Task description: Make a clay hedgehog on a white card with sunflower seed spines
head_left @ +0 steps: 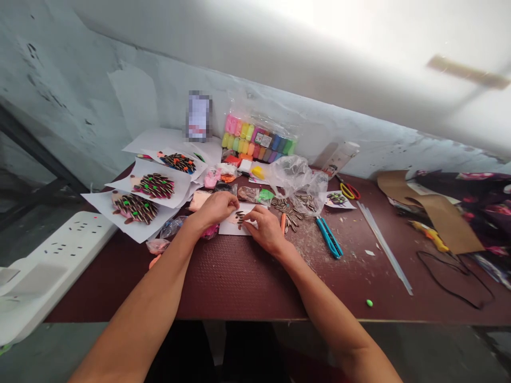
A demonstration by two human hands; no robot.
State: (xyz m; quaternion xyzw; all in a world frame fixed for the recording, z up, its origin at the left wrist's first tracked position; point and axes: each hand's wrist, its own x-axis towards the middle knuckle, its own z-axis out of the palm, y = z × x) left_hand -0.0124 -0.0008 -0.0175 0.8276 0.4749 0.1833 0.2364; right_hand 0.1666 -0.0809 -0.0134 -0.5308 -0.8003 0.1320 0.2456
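A small white card (228,229) lies on the table between my two hands, with several striped sunflower seeds (240,217) on it. My left hand (217,207) rests at the card's upper left, fingers curled together; whatever they may hold is hidden. Over the card's right side, my right hand (265,227) has its thumb and fingers bent close about the seeds. Its fingertips are too small to show what they grip. Loose sunflower seeds (290,217) are heaped to the right, near an orange stick-like tool (283,223). Bagged brown clay (248,194) and green clay (265,196) sit just behind.
Finished seed hedgehogs (154,185) on white paper stand at left, beyond a power strip (75,250). A teal utility knife (329,238), clear glue sticks (385,247), scissors (349,190) and a yellow glue gun (430,235) lie right. A clay pack (259,139) leans on the wall.
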